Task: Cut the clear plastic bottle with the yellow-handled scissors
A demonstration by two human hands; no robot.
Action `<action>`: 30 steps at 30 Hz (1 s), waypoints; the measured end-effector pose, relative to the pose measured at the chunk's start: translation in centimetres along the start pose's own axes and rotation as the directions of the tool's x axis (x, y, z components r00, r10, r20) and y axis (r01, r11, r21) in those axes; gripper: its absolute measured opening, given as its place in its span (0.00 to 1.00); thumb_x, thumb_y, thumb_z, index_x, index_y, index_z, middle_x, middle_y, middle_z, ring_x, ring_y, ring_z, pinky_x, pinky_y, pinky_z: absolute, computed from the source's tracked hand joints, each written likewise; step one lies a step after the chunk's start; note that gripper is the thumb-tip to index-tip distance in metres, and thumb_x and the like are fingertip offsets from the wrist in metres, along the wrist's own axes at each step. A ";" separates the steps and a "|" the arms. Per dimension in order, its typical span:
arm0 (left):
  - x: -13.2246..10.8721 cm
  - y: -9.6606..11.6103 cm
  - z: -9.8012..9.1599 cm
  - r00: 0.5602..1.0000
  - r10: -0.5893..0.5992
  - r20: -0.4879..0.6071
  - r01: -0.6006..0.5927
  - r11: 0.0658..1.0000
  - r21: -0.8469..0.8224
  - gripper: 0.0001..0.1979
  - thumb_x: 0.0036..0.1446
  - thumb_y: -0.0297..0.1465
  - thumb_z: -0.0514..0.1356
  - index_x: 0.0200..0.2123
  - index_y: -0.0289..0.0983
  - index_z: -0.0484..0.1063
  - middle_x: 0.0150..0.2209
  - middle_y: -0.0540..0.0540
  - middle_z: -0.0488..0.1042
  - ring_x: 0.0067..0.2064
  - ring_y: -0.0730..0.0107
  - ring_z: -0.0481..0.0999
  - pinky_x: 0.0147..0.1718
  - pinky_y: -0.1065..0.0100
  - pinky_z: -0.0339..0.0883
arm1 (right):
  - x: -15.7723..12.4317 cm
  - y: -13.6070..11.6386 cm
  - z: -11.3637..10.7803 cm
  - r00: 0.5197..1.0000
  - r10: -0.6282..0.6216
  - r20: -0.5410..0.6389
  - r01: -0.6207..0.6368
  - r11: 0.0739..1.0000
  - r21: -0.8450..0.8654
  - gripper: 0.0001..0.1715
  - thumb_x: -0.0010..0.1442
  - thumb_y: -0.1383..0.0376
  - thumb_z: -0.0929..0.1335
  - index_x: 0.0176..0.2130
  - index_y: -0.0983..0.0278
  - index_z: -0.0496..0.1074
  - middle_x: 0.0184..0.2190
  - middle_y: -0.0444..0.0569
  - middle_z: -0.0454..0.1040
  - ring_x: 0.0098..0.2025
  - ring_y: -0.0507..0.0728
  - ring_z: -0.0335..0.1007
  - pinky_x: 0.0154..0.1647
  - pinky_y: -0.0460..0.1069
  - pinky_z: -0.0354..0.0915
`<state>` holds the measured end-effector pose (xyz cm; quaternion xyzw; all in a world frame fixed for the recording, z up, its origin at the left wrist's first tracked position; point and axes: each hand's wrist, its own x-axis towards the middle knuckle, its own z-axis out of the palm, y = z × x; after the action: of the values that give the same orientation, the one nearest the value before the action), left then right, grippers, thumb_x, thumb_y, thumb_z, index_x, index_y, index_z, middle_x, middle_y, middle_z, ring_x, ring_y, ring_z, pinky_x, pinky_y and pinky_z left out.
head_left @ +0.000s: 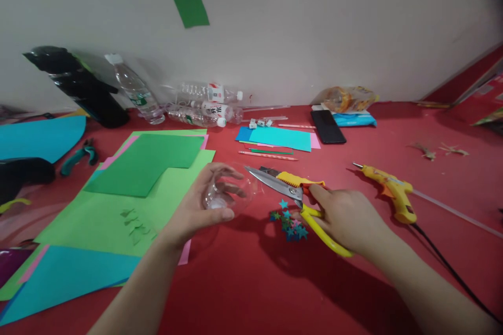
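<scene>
My left hand (210, 199) is curled around a clear plastic bottle piece (216, 196), whose see-through rim faces right and whose far side is hard to make out. In my right hand (346, 214) are scissors (283, 186) with yellow and orange handles. Their blades point left, with the tips close to the rim of the plastic; whether they touch it I cannot tell. Under the scissors lies a small heap of paper stars (291, 227) in blue, green and pink. A yellow utility knife (301, 180) lies just behind the blades.
A yellow glue gun (389, 191) with a trailing cord lies at the right. Coloured paper sheets (157, 209) cover the left side. Along the wall are plastic bottles (204, 110), a black flask (84, 89) and a phone (328, 126). Pliers (80, 156) lie far left.
</scene>
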<state>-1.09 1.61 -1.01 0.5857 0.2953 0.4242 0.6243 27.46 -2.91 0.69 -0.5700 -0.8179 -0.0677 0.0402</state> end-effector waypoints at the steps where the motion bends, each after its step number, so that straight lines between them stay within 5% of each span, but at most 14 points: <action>1: 0.0 -0.2 0.1 1.000 -0.008 0.009 0.008 1.000 -0.006 0.32 0.44 0.36 0.71 0.52 0.45 0.63 0.53 0.41 0.69 0.45 0.58 0.75 0.35 0.65 0.69 | 0.0 -0.1 -0.1 1.000 0.004 -0.001 -0.004 1.000 0.002 0.32 0.68 0.43 0.54 0.31 0.63 0.67 0.17 0.52 0.75 0.19 0.61 0.72 0.21 0.49 0.39; 23: 0.1 0.1 0.4 0.998 0.017 0.056 -0.011 0.993 -0.118 0.31 0.45 0.38 0.70 0.52 0.44 0.65 0.48 0.42 0.73 0.42 0.61 0.75 0.36 0.64 0.68 | -0.3 0.4 0.3 0.998 -0.054 -0.013 0.054 0.998 -0.029 0.15 0.65 0.54 0.63 0.33 0.62 0.66 0.17 0.48 0.74 0.17 0.58 0.70 0.21 0.49 0.40; 30: -0.1 -0.5 0.4 0.996 -0.021 0.092 0.033 0.991 -0.132 0.34 0.44 0.40 0.70 0.56 0.45 0.65 0.50 0.40 0.72 0.42 0.60 0.75 0.36 0.63 0.68 | -0.2 -0.1 -0.2 0.998 -0.007 -0.058 0.006 1.000 -0.022 0.29 0.67 0.44 0.56 0.31 0.63 0.67 0.16 0.50 0.74 0.17 0.58 0.70 0.22 0.49 0.38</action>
<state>-0.74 1.34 -1.51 0.5571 0.2456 0.4076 0.6806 27.43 -3.13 0.82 -0.5654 -0.8176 -0.0930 0.0574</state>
